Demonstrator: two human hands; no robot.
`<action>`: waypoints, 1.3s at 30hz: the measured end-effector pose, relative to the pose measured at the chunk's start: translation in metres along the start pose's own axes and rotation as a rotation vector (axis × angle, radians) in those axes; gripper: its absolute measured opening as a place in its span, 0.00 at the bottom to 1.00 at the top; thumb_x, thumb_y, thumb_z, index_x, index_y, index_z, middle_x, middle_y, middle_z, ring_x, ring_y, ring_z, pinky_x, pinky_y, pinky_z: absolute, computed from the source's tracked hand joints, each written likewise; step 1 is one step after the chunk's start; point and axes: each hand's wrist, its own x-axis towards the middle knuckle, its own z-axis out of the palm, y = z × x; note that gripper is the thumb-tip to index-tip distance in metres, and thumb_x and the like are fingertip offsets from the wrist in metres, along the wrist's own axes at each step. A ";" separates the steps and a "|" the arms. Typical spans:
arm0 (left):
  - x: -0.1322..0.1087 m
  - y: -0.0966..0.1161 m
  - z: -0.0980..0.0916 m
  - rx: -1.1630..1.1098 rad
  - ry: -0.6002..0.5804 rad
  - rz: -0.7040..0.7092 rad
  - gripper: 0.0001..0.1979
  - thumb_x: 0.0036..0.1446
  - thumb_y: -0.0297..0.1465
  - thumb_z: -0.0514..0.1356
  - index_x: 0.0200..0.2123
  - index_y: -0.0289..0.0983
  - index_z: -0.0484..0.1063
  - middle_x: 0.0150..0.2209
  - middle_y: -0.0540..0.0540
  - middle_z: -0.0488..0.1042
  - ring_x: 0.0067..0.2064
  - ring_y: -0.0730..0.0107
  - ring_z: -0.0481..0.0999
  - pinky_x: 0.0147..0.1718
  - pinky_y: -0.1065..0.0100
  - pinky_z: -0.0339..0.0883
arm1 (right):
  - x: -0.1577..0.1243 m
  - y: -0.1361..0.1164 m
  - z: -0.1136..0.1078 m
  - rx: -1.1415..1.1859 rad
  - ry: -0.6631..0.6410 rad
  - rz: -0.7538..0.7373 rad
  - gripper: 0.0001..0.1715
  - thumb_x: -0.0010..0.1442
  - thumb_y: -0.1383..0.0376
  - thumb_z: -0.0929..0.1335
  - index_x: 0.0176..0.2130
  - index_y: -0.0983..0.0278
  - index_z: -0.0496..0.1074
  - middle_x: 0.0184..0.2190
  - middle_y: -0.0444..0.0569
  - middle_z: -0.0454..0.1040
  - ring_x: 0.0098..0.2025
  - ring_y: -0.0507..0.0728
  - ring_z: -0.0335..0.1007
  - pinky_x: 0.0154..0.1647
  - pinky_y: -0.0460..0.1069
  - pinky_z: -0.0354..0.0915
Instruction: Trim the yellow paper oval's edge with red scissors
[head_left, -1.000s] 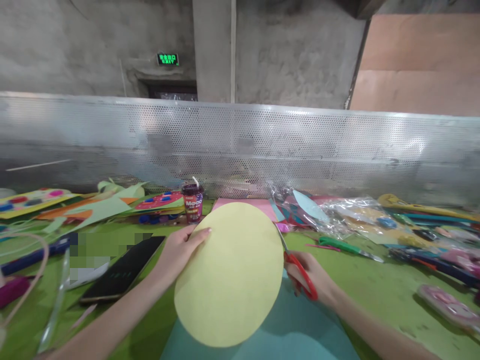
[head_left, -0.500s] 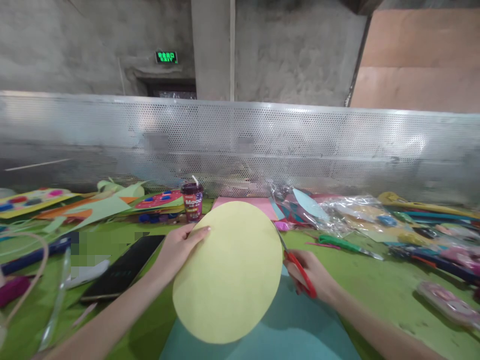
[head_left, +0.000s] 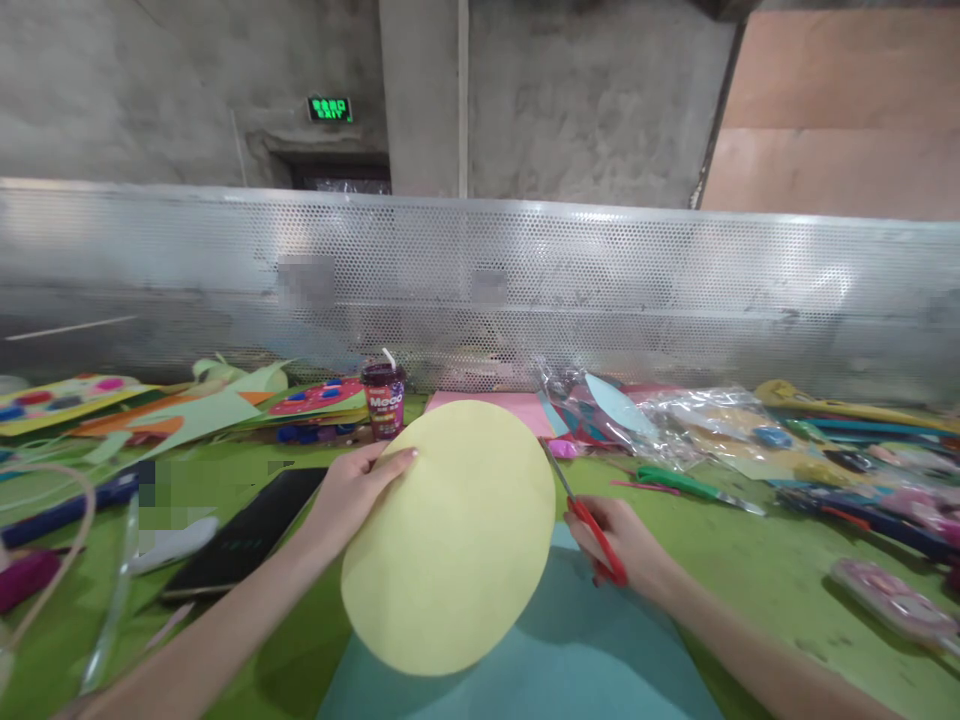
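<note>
A rounded piece of pale yellow paper [head_left: 450, 540] was held up at a tilt, its lower part above a blue sheet [head_left: 592, 650] that lay on the green tabletop [head_left: 757, 590]. The left hand [head_left: 352, 497] was grasping the yellow paper by its upper left edge, thumb on the near face, the other fingers mostly hidden behind it. The right hand [head_left: 619, 540], just right of the yellow paper, was closed around the red handles of a pair of scissors [head_left: 598, 533], whose blades pointed up along the paper's right edge; whether they touched it was impossible to tell.

Left of the yellow paper, beyond the left forearm, lay a dark phone [head_left: 244, 540]. Just behind the paper's upper left edge stood a purple cup [head_left: 385, 403] with a white straw, and directly behind its top lay a pink sheet [head_left: 499, 403]. To the paper's right, past the scissors, were a green-handled tool [head_left: 679, 483] and crumpled clear plastic [head_left: 712, 425].
</note>
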 end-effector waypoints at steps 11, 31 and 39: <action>-0.002 0.001 0.002 -0.015 -0.035 -0.023 0.20 0.42 0.43 0.59 0.34 0.35 0.74 0.26 0.48 0.77 0.25 0.64 0.73 0.22 0.70 0.64 | -0.003 -0.003 -0.002 0.014 -0.050 -0.019 0.13 0.51 0.58 0.60 0.25 0.66 0.60 0.11 0.38 0.59 0.13 0.48 0.61 0.14 0.41 0.58; -0.001 0.000 0.002 -0.021 -0.057 -0.015 0.20 0.42 0.42 0.58 0.35 0.35 0.74 0.28 0.46 0.77 0.26 0.63 0.74 0.23 0.70 0.64 | 0.000 0.002 0.001 0.002 -0.052 -0.019 0.11 0.50 0.60 0.60 0.23 0.65 0.59 0.12 0.38 0.57 0.14 0.47 0.59 0.13 0.42 0.60; -0.002 -0.001 0.001 -0.020 -0.078 -0.024 0.20 0.43 0.42 0.58 0.36 0.35 0.73 0.27 0.47 0.77 0.26 0.64 0.74 0.23 0.70 0.64 | 0.000 0.000 -0.003 0.012 -0.029 0.006 0.12 0.49 0.59 0.60 0.24 0.65 0.60 0.12 0.37 0.57 0.13 0.47 0.59 0.13 0.42 0.61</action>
